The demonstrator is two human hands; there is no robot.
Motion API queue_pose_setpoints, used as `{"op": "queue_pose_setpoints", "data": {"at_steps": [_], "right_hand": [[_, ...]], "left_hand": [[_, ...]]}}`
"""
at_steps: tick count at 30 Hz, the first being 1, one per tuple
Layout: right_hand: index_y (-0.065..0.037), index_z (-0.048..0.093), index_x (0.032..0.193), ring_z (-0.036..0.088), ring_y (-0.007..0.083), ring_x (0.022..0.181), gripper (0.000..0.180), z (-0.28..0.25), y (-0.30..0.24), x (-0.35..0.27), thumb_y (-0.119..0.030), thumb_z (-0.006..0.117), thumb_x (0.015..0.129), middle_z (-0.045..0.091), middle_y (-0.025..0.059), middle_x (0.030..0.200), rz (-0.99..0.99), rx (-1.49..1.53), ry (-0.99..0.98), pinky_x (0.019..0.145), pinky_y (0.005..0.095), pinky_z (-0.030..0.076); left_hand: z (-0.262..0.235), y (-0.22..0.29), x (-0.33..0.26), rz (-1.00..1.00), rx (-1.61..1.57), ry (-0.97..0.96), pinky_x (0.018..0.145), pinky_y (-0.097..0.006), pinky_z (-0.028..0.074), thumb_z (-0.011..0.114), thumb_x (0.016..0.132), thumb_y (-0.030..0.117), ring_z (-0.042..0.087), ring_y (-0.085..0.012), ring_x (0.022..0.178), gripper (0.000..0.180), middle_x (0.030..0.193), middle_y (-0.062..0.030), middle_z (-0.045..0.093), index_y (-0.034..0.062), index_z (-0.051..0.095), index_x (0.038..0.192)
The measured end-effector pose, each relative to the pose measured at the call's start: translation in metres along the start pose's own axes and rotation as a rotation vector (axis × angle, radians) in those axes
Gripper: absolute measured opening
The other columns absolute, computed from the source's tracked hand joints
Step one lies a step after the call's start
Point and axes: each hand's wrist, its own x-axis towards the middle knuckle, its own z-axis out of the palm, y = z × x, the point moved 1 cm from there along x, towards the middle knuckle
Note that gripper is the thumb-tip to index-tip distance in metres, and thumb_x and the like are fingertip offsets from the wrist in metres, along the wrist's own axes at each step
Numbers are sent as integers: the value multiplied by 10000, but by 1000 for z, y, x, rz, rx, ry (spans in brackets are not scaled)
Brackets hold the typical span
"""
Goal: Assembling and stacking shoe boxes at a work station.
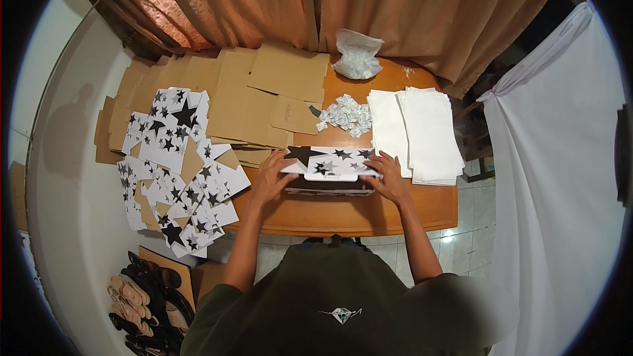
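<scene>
A white cardboard box (343,160) printed with black and grey stars stands near the table's front edge, in the middle. Its lid is tilted partway, and a dark gap shows beneath the lid's front flap. My left hand (270,178) grips the left end of the lid, the thumb by the front corner. At the opposite end my right hand (389,177) holds the lid's right corner, fingers bent over the top. What lies inside the box cannot be seen.
Left lie flat star-printed cartons (168,148) and brown cardboard sheets (231,99). Small white packets (346,115) are heaped behind the box, with a clear plastic bag (358,56) farther back. White paper sheets (428,138) are stacked right. Several shoes (135,303) sit at lower left.
</scene>
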Motion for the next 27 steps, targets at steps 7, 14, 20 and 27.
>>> {"op": "queue_pose_setpoints", "data": {"at_steps": [7,14,20,27], "right_hand": [[-26,630,1225,702,243,806,539,-16,13,62,-408,775,873,734,136,872,65,327,189,820,389,512],[-31,614,1237,680,206,709,615,2,35,111,-441,815,825,693,136,799,298,383,311,631,339,529],[-14,631,1184,660,173,714,568,36,63,118,-265,887,744,685,91,809,380,257,237,653,331,545],[-13,651,1140,664,151,785,543,58,83,104,-319,881,754,686,76,847,475,376,115,691,310,544]], "left_hand": [[-4,-12,69,-107,-472,116,780,-335,526,753,908,289,666,-200,892,356,956,-123,703,8,686,1116],[18,-51,116,-277,-339,124,660,-326,513,767,891,310,608,-178,673,357,752,-89,654,-17,675,1000],[53,-83,119,-402,-197,126,709,-366,533,778,866,320,676,-261,730,379,811,-156,697,-25,689,997],[79,-100,111,-555,-180,-52,772,-393,548,756,885,350,712,-283,839,418,929,-177,737,-42,717,1026]]}}
